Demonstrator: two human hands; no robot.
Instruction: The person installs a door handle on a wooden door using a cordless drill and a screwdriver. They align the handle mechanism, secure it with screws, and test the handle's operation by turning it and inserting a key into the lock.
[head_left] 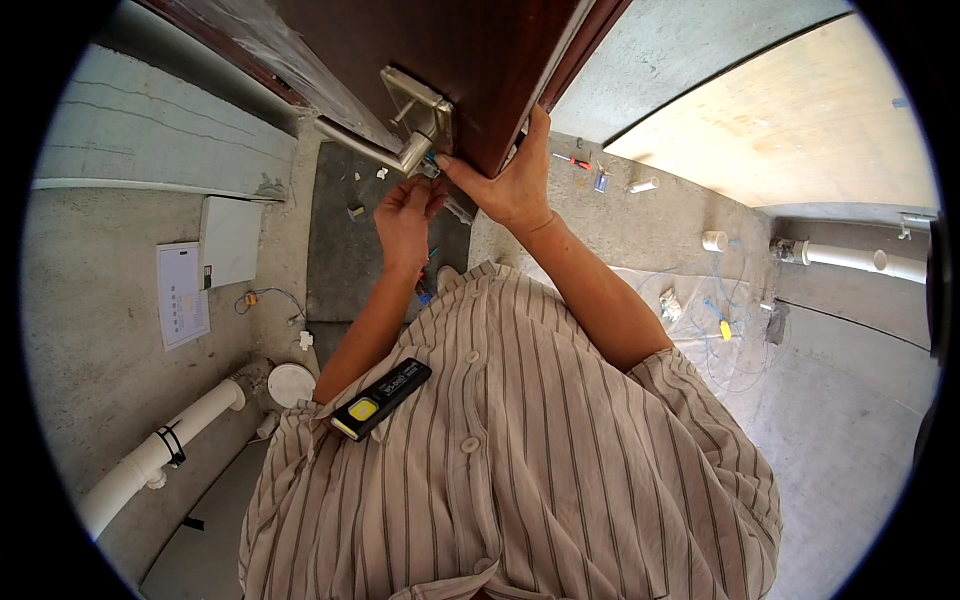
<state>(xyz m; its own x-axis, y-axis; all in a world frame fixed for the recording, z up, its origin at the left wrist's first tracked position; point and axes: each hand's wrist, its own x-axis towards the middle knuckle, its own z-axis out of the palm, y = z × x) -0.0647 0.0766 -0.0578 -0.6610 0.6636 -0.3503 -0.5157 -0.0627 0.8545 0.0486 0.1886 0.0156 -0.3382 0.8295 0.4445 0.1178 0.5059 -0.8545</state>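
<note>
A dark red-brown door (470,50) stands in front of me, with a metal handle plate (420,97) and a lever handle (370,145) that points left. Just under the plate, my left hand (403,222) is closed in a pinch by a small silvery piece with a bit of blue (430,166). What sits between those fingertips is too small to make out. My right hand (512,188) grips the door's edge, its thumb reaching across toward that same piece. Its other fingers go round the edge and are partly hidden.
A red-handled screwdriver (574,161) and a white tube (644,185) lie on the floor to the right. Blue cable with a yellow piece (725,329) is beyond them. White pipes (130,485) run at left and right. A black work light (382,400) hangs at my chest.
</note>
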